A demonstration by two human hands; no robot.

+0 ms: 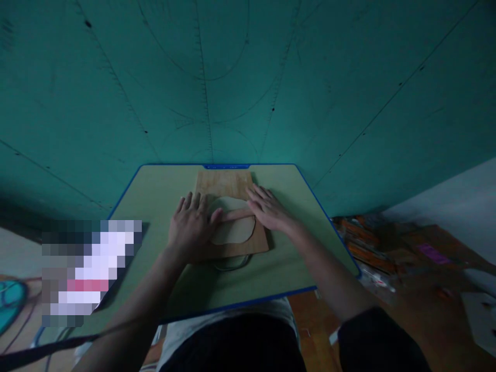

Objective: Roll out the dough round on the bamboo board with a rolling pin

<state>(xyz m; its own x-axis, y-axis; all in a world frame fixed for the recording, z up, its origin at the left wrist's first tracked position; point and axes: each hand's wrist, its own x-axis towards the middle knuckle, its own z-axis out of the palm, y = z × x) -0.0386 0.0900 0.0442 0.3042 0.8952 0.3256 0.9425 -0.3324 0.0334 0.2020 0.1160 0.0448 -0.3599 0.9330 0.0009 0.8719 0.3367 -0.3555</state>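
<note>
Left hand (191, 219) beside flattened dough (234, 231).

Dough (234, 232) on board (225, 182), board on table (294, 268)

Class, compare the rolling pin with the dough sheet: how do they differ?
The rolling pin is long and narrow; the dough sheet is broad, flat and roundish.
The rolling pin is pinkish brown; the dough sheet is paler.
The rolling pin lies across the top; the dough sheet lies beneath it.
Both are over the wooden board.

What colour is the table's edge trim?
Blue trim, around a pale green top; clear in the head view.
</note>
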